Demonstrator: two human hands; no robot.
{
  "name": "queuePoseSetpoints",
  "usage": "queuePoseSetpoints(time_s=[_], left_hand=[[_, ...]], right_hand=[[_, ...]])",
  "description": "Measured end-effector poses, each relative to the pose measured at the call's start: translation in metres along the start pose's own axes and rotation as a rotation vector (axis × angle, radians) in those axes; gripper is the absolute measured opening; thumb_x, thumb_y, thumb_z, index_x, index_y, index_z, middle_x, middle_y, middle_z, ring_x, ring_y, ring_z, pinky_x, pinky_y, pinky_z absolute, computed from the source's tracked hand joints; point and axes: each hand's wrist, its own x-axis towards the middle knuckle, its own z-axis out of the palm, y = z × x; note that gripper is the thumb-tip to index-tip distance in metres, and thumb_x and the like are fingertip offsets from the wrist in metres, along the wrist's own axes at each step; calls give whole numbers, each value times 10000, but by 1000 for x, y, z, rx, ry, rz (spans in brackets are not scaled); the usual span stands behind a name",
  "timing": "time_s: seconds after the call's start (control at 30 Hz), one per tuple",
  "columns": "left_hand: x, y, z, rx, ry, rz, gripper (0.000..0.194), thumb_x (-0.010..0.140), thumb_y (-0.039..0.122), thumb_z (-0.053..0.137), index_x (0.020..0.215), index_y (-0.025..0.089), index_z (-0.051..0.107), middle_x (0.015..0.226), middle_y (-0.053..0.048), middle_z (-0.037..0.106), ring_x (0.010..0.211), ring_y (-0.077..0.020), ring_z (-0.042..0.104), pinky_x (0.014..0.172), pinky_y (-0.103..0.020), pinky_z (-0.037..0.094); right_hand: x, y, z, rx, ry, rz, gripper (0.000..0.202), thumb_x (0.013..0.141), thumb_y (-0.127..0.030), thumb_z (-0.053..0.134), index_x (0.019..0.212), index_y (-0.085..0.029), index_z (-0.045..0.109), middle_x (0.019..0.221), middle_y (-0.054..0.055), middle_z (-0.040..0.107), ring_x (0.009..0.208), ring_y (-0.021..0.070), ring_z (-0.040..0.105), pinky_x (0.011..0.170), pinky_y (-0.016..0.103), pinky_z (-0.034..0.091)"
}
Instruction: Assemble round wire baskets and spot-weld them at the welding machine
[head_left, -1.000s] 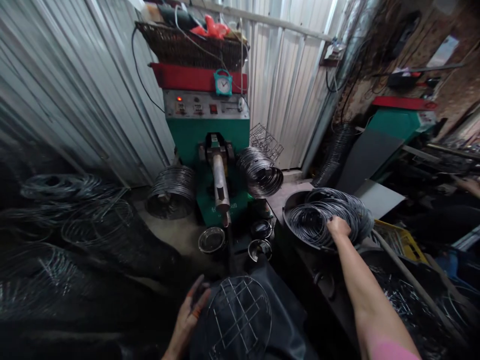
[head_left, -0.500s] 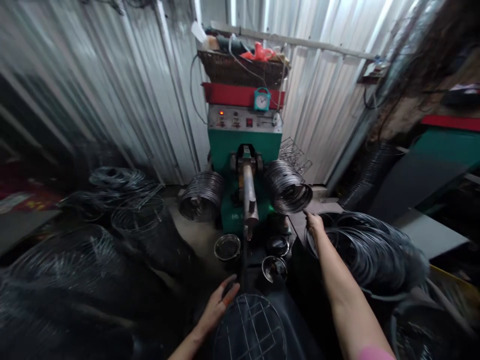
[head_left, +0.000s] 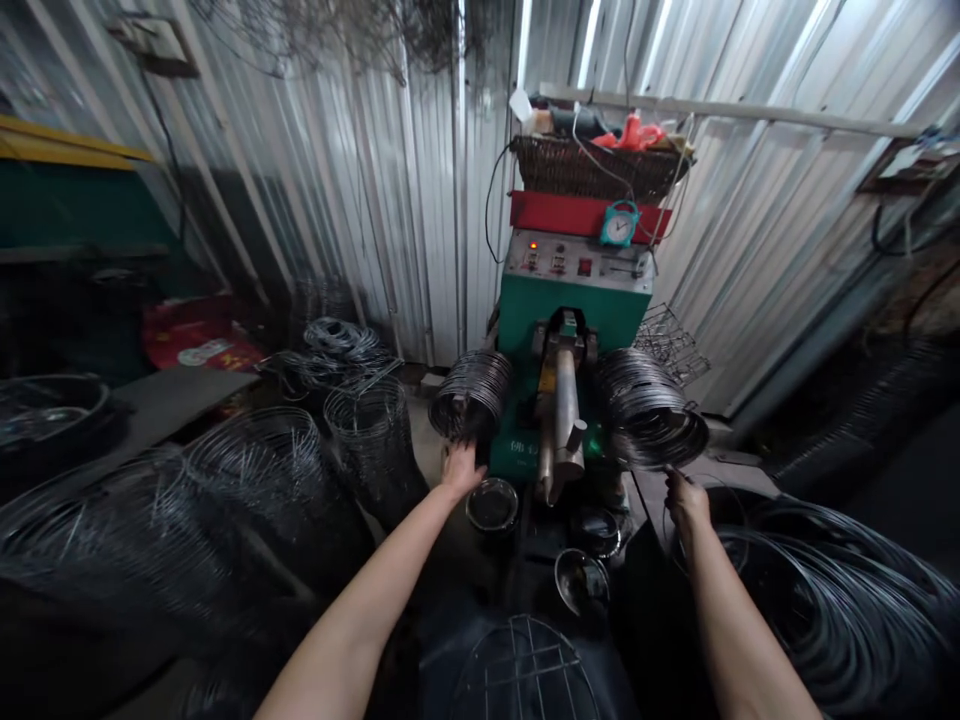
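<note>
My left hand [head_left: 460, 466] reaches up to the lower edge of the left bundle of wire rings [head_left: 471, 385]. Its thumb stands apart from the fingers, and the fingertips are partly lost against the dark rings. At the right bundle of wire rings [head_left: 649, 395], my right hand [head_left: 686, 500] has its fingers closed at the bottom rim, on what looks like a wire ring. Between both bundles stands a green spot welder [head_left: 517, 300] with a thick metal arm [head_left: 566, 410]. Low in front of me, a round wire grid [head_left: 534, 660] lies over dark cloth.
Tall stacks of wire mesh [head_left: 255, 480] fill the left side. Large wire coils [head_left: 840, 590] lie at right. Small round dishes [head_left: 492, 505] stand below the welder arm. A basket [head_left: 600, 165] and a teal clock [head_left: 619, 224] sit on top of the machine.
My left hand has gone from beside the wire grid up to the left bundle of rings. My right hand stays at the right bundle's lower rim. The view has turned left.
</note>
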Motion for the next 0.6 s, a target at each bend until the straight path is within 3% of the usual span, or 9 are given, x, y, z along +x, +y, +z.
queuePoseSetpoints(time_s=[0.17,0.33,0.5,0.6], left_hand=[[-24,-5,5,38,23,82,316,815,182,475,1114,130,565,1052,-145,613,1032,-284,533,1031,-524,225],[-42,-11,-14,35,43,129,316,847,132,364,1044,139,611,972,-141,643,977,-282,564,992,-507,267],[-51,-13,-30,-17,52,145,288,830,108,380,949,162,636,954,-119,669,944,-251,596,983,-439,319],[-57,-10,-40,-69,61,153,220,819,129,431,876,182,636,987,-95,674,949,-239,605,972,-407,352]], right_hand=[[-10,9,-17,-106,-49,-75,300,507,-413,690,611,-150,588,463,-10,541,323,85,348,315,240,259],[-27,15,-39,-39,2,-206,340,477,-416,700,631,-121,626,583,62,621,544,170,558,452,251,399],[-46,5,-56,92,6,-247,366,447,-355,706,724,-129,630,659,30,618,614,158,574,554,261,449],[-57,-7,-67,29,47,-314,322,531,-394,655,725,-143,603,663,21,598,628,158,561,584,271,449]])
